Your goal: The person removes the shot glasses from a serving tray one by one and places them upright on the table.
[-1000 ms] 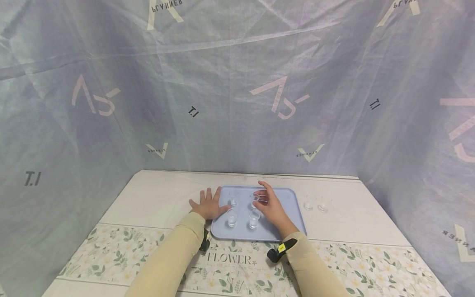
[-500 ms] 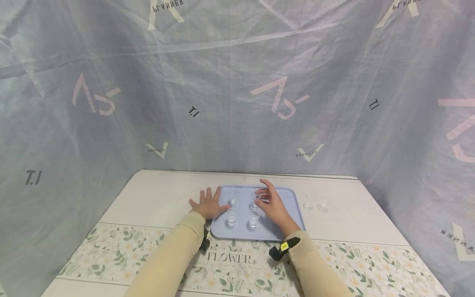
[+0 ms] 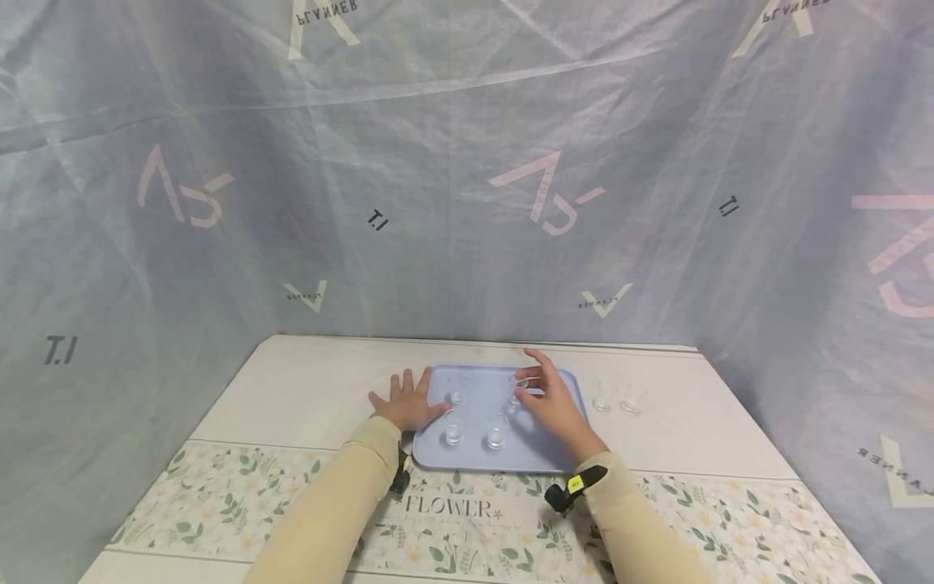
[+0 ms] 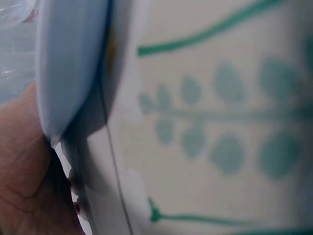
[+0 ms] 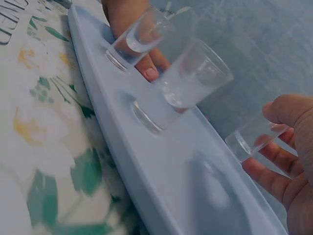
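Note:
A pale blue tray (image 3: 536, 454) lies on the table in the head view. My left hand (image 3: 407, 405) rests at its left edge with fingers spread, thumb over the rim. My right hand (image 3: 552, 405) pinches a clear shot glass (image 5: 239, 146) between thumb and fingers, over the right half of the tray. Whether that glass touches the tray is hard to tell. Two shot glasses stand upright along the front, one at left (image 3: 454, 435) and one at centre (image 3: 496, 437). Behind the left one is another clear glass (image 3: 456, 396), beside my left thumb.
On the white table to the right of the tray stand two more clear glasses, a nearer-in one (image 3: 601, 401) and an outer one (image 3: 631, 404). A floral band (image 3: 700, 519) crosses the tablecloth in front. Grey printed curtains (image 3: 467, 243) enclose the back and sides.
My right hand has moved right across the tray with the shot glass, away from the spot behind the front centre glass. The left hand stays at the tray's edge.

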`<state>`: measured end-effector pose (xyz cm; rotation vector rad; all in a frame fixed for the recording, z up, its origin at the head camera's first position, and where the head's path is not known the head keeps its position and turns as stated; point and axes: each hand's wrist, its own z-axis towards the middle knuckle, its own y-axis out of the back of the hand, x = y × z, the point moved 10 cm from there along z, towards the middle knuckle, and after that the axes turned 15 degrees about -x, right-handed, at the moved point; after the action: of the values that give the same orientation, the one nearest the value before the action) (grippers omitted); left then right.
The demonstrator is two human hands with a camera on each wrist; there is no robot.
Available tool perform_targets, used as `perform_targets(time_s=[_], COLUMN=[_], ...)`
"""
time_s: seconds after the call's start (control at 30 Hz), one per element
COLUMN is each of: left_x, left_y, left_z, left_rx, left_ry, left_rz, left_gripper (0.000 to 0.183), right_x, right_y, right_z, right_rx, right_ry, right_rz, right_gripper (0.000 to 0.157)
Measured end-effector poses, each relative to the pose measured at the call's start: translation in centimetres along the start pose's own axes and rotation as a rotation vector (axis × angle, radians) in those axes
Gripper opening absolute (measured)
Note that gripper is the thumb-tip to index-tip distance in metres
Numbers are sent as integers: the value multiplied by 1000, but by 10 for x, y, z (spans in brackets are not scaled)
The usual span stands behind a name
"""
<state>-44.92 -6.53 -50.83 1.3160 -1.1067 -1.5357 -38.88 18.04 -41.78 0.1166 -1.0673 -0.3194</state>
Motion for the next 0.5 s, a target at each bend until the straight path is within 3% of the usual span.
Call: perform_targets(time_s=[0.1, 0.33, 0.5], left_x=[-1, -1, -1], left_y=[1, 1, -1], left_z=[-1, -2, -1], left_rx=[-3, -6, -6], left_ry=[0, -5, -8], left_rz=[-10, -1, -5], left_gripper=[93, 94, 95], right_x=[-1, -39, -47], right_y=[7, 25, 43], right_z=[0, 2, 1], right_rx=[-8, -53, -64], right_ry=[14, -32, -33], right_rz=[-1, -87, -102], right_gripper=[74, 77, 78])
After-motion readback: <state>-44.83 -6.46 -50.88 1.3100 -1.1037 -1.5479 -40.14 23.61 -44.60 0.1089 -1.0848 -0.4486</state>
